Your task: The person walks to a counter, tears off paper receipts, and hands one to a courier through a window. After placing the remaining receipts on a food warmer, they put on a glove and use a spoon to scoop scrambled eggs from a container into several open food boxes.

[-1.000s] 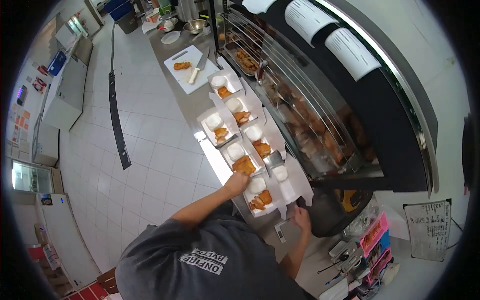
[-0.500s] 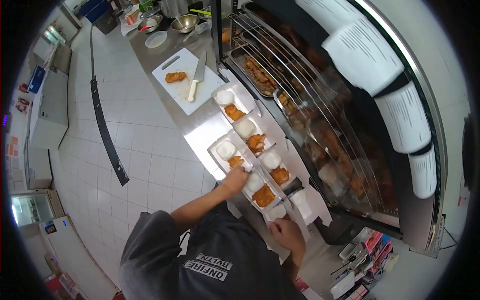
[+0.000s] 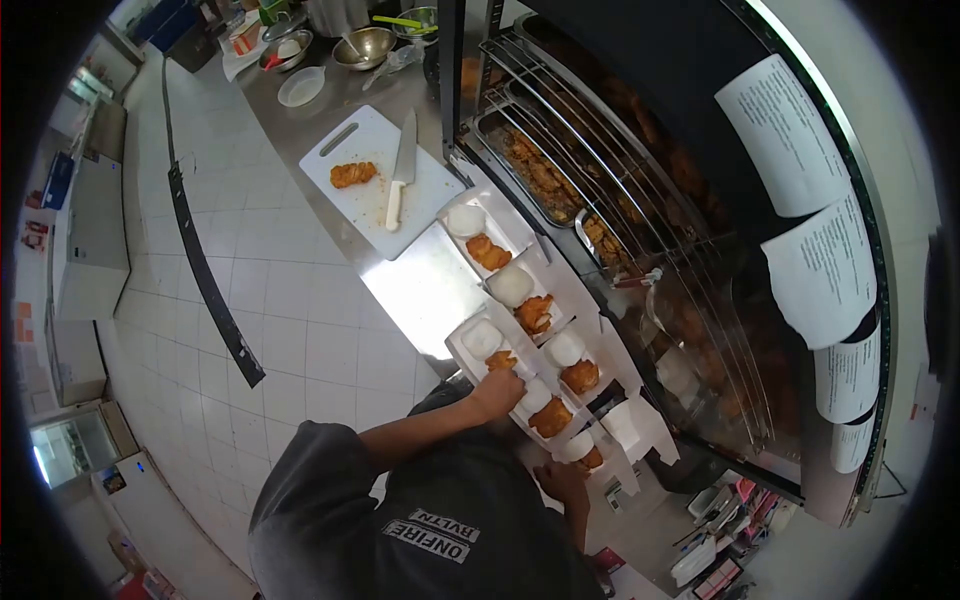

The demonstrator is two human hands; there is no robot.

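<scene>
Left hand (image 3: 500, 393) bunched at chicken (image 3: 501, 360) in box (image 3: 458, 347), left edge of desk (image 3: 415, 295); grip hidden. Right hand (image 3: 562, 483) beside end box (image 3: 618, 465), openness and hold: can't tell.

Dark grey shirt (image 3: 400, 490), white print (image 3: 431, 535)

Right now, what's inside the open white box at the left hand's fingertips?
Rounded white mound, golden-brown fried piece. Left hand covers part of the box; anything there unseen.
</scene>
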